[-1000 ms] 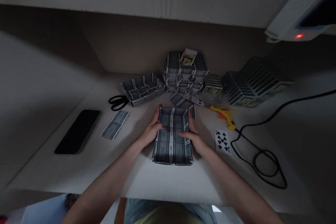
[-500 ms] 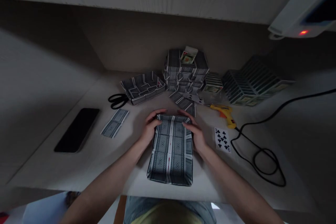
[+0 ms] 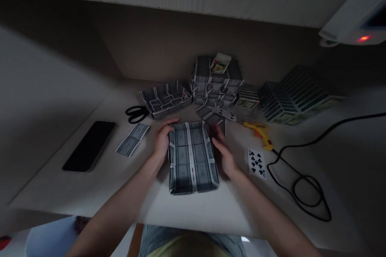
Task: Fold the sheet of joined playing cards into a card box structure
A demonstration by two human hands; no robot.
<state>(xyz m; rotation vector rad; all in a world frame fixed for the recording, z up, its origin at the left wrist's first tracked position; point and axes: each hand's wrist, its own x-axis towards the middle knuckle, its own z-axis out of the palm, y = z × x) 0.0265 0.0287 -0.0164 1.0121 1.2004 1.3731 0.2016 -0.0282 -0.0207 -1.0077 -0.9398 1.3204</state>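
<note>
A shallow tray made of blue-grey patterned playing cards [image 3: 193, 158] is in front of me, its open side facing up toward me. My left hand [image 3: 164, 138] grips its left side near the far corner, thumb at the rim. Beside the tray's right side is my right hand [image 3: 223, 148], its fingers apart and partly in shadow; it holds nothing. Beyond them, loose cards [image 3: 211, 115] lie on the white table [image 3: 120, 192]. A second card tray with inner dividers [image 3: 165, 99] stands behind, left of a stacked card structure [image 3: 215, 82].
Black-handled scissors [image 3: 136, 114], joined cards [image 3: 132, 140] and a phone [image 3: 89, 145] lie left. At right are a yellow glue gun [image 3: 259, 132] with a looping black cord [image 3: 301, 172], a nine of clubs [image 3: 257, 163] and stacks of card boxes [image 3: 295, 96]. A shelf overhangs the back.
The tray has shifted left and slightly away from me, and has turned a little. My left hand moved left with it. My right hand has come off its right rim.
</note>
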